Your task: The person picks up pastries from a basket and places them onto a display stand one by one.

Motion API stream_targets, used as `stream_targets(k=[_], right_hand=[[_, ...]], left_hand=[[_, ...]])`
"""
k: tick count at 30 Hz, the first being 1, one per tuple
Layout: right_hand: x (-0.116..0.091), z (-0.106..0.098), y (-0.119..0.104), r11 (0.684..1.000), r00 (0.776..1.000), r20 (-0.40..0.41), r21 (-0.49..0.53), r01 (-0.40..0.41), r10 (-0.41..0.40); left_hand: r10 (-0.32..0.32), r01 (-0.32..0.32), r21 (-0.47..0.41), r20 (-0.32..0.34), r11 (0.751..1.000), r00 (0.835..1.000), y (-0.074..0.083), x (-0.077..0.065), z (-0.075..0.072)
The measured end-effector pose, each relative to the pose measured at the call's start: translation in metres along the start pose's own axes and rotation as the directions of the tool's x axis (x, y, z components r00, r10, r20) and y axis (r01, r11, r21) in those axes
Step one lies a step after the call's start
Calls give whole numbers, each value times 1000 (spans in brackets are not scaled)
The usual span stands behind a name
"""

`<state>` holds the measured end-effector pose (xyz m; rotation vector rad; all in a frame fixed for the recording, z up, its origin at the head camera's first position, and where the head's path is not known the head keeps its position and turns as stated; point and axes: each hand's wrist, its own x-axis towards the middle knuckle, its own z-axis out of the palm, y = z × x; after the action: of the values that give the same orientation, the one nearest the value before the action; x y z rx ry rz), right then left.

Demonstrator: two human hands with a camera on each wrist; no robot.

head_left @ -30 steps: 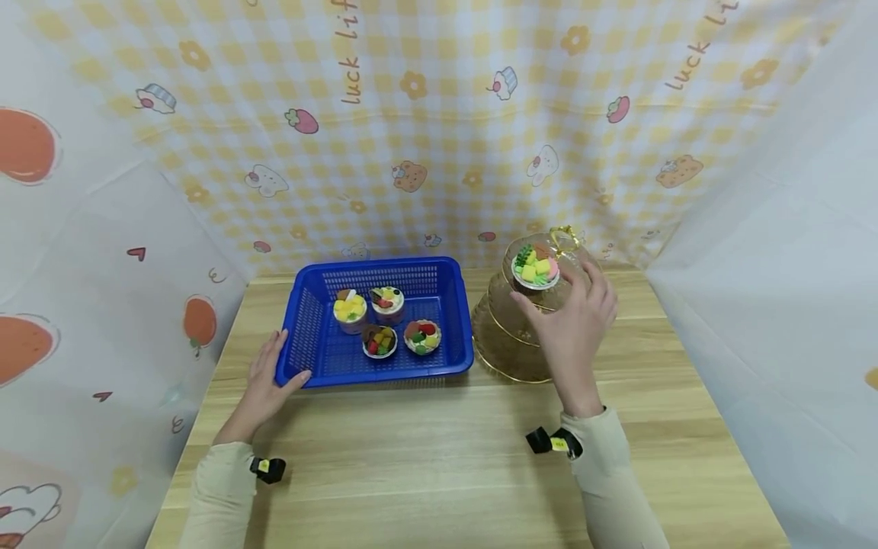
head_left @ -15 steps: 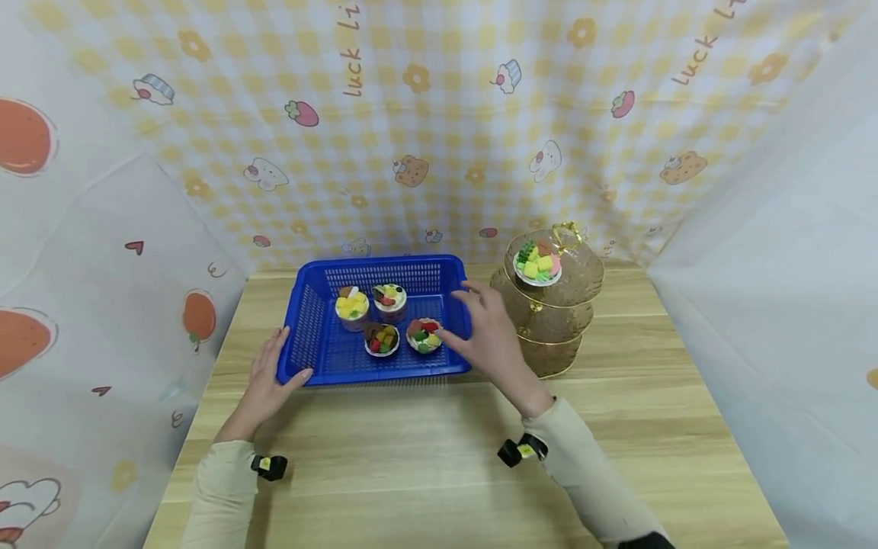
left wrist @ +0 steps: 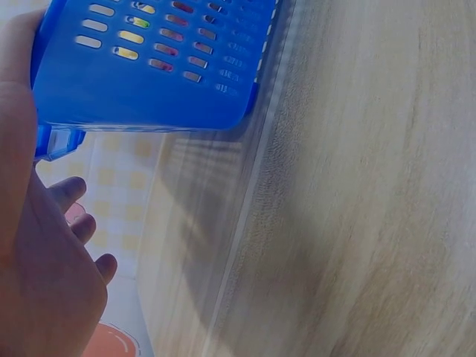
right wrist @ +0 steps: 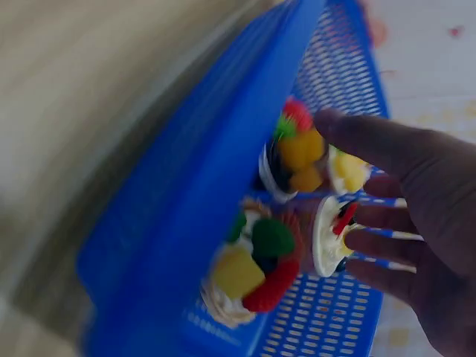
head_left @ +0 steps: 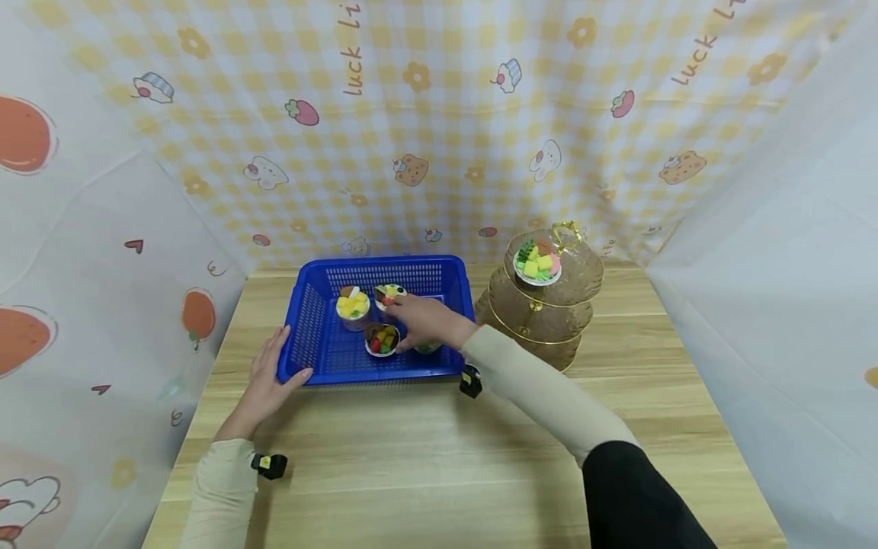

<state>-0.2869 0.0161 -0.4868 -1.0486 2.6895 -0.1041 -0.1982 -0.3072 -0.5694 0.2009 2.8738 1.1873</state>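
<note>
My left hand [head_left: 266,379] holds the front left corner of a blue plastic basket [head_left: 373,377], thumb at the front rim and fingers along the left side. In the basket stand several small toy dessert cups. My right hand [head_left: 427,320] reaches in, fingers apart. In the right wrist view its thumb [right wrist: 364,141] is right by a dark cup with orange and red toppings [right wrist: 301,152], and its fingertips are close to a white-cream cup [right wrist: 326,238]. A yellow-topped cup [head_left: 353,305] stands to the left. A fruit-topped cup [right wrist: 249,279] is mostly hidden under my hand in the head view.
A three-tier amber stand [head_left: 576,282] with gold rims stands right of the basket. Its top tier bears a cup with green and yellow toppings [head_left: 538,264]. The wooden table [head_left: 384,465] meets a checked cloth [head_left: 439,152] behind.
My right hand has left the cup on the stand's top tier and moved left into the basket, over the cups. My left hand stays at the basket corner.
</note>
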Motion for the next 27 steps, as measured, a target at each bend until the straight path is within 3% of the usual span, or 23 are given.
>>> stream_targets(k=[5,12,20,27], right_hand=[[22,-8,-6,988,990,122,-128,88,-73],[41,-9,-16,918,972,210,-353,180,-110],[54,-15,-20,891,970,231,-421,170,-76],[61,-21,-20,880,974,226,-459,124,-19]], left_hand=[[-4,4,-3,1,1000,1000,-1,0,0],[-4,4,-7,-5,1000,1000,-1,0,1],[-36,36,-15,3,999,999,-2,-4,4],[-25,25,-12,-5,1000,1000,-4,-1,3]])
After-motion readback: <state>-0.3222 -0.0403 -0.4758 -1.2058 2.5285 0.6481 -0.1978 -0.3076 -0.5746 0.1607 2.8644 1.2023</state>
